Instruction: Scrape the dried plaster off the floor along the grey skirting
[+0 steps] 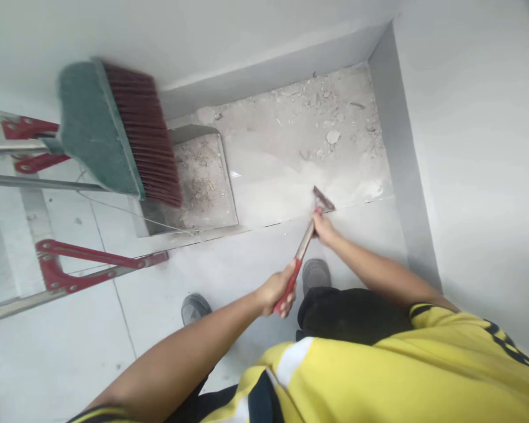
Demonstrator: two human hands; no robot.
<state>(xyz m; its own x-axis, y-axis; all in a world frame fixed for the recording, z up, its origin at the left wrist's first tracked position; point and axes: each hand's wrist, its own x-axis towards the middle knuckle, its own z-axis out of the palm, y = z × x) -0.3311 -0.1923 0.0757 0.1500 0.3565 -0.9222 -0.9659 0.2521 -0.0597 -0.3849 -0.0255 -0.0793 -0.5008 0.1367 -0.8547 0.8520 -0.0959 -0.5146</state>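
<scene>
Two hands hold a red-handled metal floor scraper (306,241) against a dusty tiled floor (255,264).
Head view: left hand (277,289) clamped on the red grip, right hand (322,227) closed near the blade. Far left, a green broom with red bristles (119,132) beside a grey dustpan (205,182).

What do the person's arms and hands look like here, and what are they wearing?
Both arms are bare from above the elbow down. The left hand and right hand wear no gloves, rings or watch that can be seen. The shirt is bright yellow with short sleeves, black trim at the sleeve edges and a white stripe on the front. Dark trousers and grey shoes show below.
</scene>
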